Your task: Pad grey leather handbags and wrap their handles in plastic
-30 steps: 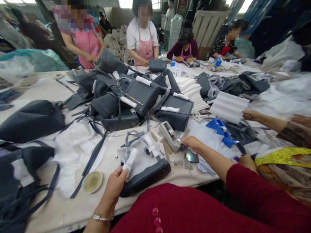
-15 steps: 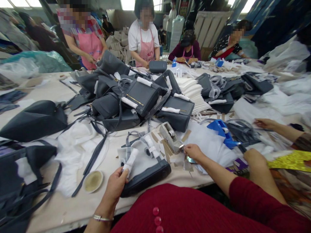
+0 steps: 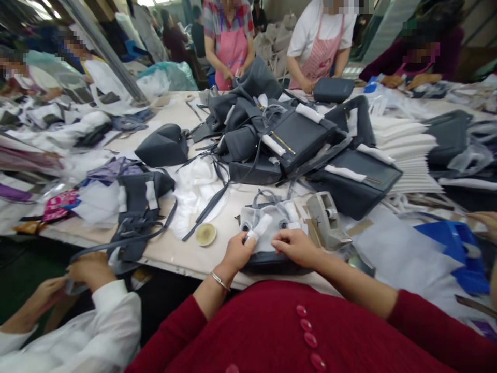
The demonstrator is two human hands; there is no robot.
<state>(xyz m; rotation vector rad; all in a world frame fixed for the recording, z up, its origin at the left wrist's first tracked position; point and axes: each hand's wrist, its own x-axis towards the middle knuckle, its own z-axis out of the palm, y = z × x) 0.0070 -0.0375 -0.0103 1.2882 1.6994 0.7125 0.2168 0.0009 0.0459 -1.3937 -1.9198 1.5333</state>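
Observation:
In front of my body a dark grey handbag (image 3: pixel 267 263) lies on the table, with a sheet of white padding over it. Closed fingers of my left hand (image 3: pixel 237 254) grip a white foam wrap (image 3: pixel 264 224) around part of the bag's handle. My right hand (image 3: pixel 297 247) is just above the bag's right half, thumb and fingers pinched together. Whatever sits in that pinch is too small to make out. Right of the bag stands a beige tape dispenser (image 3: pixel 328 220), apart from my right hand.
Several grey bags (image 3: pixel 306 137) are heaped beyond. A shallow round dish (image 3: pixel 205 234) sits left. To the right are white sheets (image 3: pixel 392 248) and a blue tape dispenser (image 3: pixel 458 254). A co-worker's white sleeve (image 3: pixel 104 316) is at lower left; others stand across the table.
My right hand has left the beige dispenser's cutting end and come left over the handbag. My left hand keeps its hold on the foam wrap. The view has turned left.

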